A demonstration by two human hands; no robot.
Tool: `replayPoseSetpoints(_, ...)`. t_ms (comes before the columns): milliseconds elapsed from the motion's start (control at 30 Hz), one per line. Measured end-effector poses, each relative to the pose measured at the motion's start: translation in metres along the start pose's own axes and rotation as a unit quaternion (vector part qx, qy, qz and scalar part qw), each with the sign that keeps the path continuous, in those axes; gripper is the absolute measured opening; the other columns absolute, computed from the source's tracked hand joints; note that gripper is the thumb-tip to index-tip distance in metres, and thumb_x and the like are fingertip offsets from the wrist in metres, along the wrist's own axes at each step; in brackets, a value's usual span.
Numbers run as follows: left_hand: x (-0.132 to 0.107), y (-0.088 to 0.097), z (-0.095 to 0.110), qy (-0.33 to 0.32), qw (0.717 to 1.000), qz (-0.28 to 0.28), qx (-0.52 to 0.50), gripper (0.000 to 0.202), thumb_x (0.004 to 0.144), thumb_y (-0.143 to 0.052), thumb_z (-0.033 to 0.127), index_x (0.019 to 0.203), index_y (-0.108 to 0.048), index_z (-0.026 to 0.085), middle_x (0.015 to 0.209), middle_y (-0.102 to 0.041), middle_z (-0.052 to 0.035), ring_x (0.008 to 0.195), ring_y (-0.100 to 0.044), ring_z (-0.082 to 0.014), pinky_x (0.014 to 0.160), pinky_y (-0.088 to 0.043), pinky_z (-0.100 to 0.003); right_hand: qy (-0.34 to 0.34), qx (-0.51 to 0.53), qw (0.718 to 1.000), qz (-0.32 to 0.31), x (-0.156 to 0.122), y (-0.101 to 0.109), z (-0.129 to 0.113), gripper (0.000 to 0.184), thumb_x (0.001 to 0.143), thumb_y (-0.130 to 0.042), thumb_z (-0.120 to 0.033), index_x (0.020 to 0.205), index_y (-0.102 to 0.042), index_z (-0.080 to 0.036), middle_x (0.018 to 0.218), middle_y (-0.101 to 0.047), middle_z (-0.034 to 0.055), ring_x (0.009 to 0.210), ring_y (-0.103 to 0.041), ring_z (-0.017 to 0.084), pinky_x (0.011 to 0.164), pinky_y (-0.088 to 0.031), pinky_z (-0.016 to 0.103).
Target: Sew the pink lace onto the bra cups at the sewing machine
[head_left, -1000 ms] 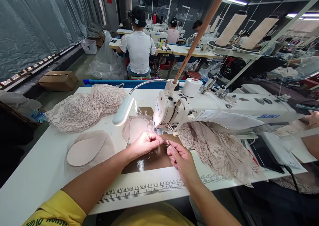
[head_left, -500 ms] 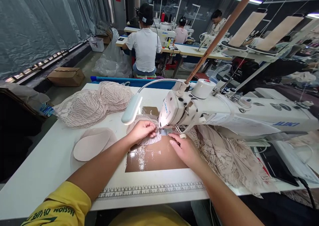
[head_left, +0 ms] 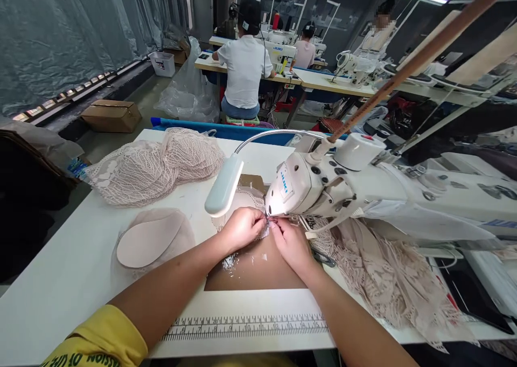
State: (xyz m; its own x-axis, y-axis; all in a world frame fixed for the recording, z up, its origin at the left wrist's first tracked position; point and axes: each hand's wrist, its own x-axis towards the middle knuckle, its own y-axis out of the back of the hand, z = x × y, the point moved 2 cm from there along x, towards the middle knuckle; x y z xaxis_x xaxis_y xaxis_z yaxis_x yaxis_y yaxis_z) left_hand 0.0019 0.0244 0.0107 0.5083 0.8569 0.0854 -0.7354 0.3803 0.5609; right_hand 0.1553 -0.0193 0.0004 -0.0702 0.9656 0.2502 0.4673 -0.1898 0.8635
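My left hand (head_left: 244, 228) is closed in a pinch at the edge of a beige lace piece (head_left: 236, 201), right below the head of a white sewing machine (head_left: 288, 186). My right hand (head_left: 291, 243) meets it there, thumb and fingers pressed together near the needle; what they pinch is too small to make out. The needle itself is mostly hidden by the hands and machine head. Under both hands lies a brown taped sheet (head_left: 254, 272). Dark-handled scissors (head_left: 324, 258) show partly beside my right wrist.
Bunched lace (head_left: 153, 165) and smooth beige oval pads (head_left: 147, 240) lie at the left. More lace (head_left: 383, 270) is heaped at the right. A lamp (head_left: 224, 186) hangs over the work. A printed ruler (head_left: 246, 326) runs along the front edge. A person (head_left: 244, 68) sits ahead.
My right hand has moved left and its fingers have closed beside my left hand. The scissors now show by its wrist. The view has shifted, with the machine appearing nearer.
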Motion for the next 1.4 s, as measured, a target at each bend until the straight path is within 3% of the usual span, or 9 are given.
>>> replayPoseSetpoints(200, 0.001, 0.000, 0.001, -0.052, 0.996, 0.018, 0.077, 0.024, 0.086, -0.046, 0.018, 0.066, -0.058, 0.015, 0.067, -0.057, -0.0017, 0.062, -0.048, -0.0125, 0.062, -0.037, -0.021, 0.037, 0.023, 0.999, 0.019, 0.000, 0.002, 0.001, 0.033, 0.093, -0.039, -0.031, 0.097, -0.070, -0.020, 0.095, -0.074, 0.0099, 0.088, -0.068, 0.023, 0.082, -0.052, 0.034)
replayPoseSetpoints(333, 0.000, -0.001, -0.001, -0.053, 0.994, 0.012, 0.092, 0.023, 0.087, -0.046, 0.019, 0.070, -0.059, 0.015, 0.071, -0.058, -0.0031, 0.065, -0.052, -0.0134, 0.063, -0.040, -0.022, 0.046, 0.021, 0.999, 0.013, 0.001, 0.001, 0.002, 0.034, 0.094, -0.039, -0.033, 0.095, -0.070, -0.019, 0.097, -0.073, 0.0105, 0.091, -0.067, 0.024, 0.084, -0.051, 0.036)
replayPoseSetpoints(600, 0.002, 0.000, -0.001, -0.035, 0.998, -0.002, 0.054, 0.022, 0.085, -0.046, 0.018, 0.068, -0.060, 0.017, 0.072, -0.060, -0.0035, 0.068, -0.056, -0.0154, 0.067, -0.044, -0.026, -0.007, -0.010, 1.000, -0.017, -0.002, 0.002, 0.002, 0.038, 0.092, -0.039, -0.038, 0.096, -0.070, -0.016, 0.094, -0.073, 0.0146, 0.088, -0.067, 0.028, 0.078, -0.051, 0.038)
replayPoseSetpoints(733, 0.001, 0.002, 0.000, -0.015, 0.999, -0.011, 0.040, 0.022, 0.084, -0.047, 0.018, 0.067, -0.060, 0.016, 0.072, -0.061, -0.0032, 0.068, -0.055, -0.0151, 0.067, -0.044, -0.026, -0.030, -0.021, 0.999, -0.038, -0.003, 0.002, 0.001, 0.038, 0.091, -0.037, -0.035, 0.089, -0.071, -0.017, 0.085, -0.074, 0.0135, 0.076, -0.067, 0.026, 0.068, -0.050, 0.034)
replayPoseSetpoints(1067, -0.001, 0.003, 0.001, 0.002, 0.997, -0.039, 0.071, 0.024, 0.087, -0.042, 0.024, 0.068, -0.055, 0.018, 0.074, -0.060, -0.0023, 0.064, -0.053, -0.0138, 0.063, -0.043, -0.024, -0.031, -0.027, 0.998, -0.038, -0.008, 0.001, 0.007, 0.034, 0.090, -0.042, -0.034, 0.096, -0.072, -0.019, 0.079, -0.074, 0.0100, 0.067, -0.067, 0.025, 0.060, -0.050, 0.031)
replayPoseSetpoints(1400, -0.002, 0.006, 0.003, 0.004, 0.996, -0.040, 0.075, 0.022, 0.088, -0.042, 0.025, 0.072, -0.056, 0.017, 0.074, -0.060, -0.0026, 0.064, -0.054, -0.0143, 0.065, -0.044, -0.026, -0.069, 0.062, 0.996, -0.017, -0.009, 0.000, 0.010, 0.038, 0.089, -0.044, -0.046, 0.099, -0.071, -0.021, 0.083, -0.074, 0.0104, 0.075, -0.068, 0.027, 0.067, -0.054, 0.036)
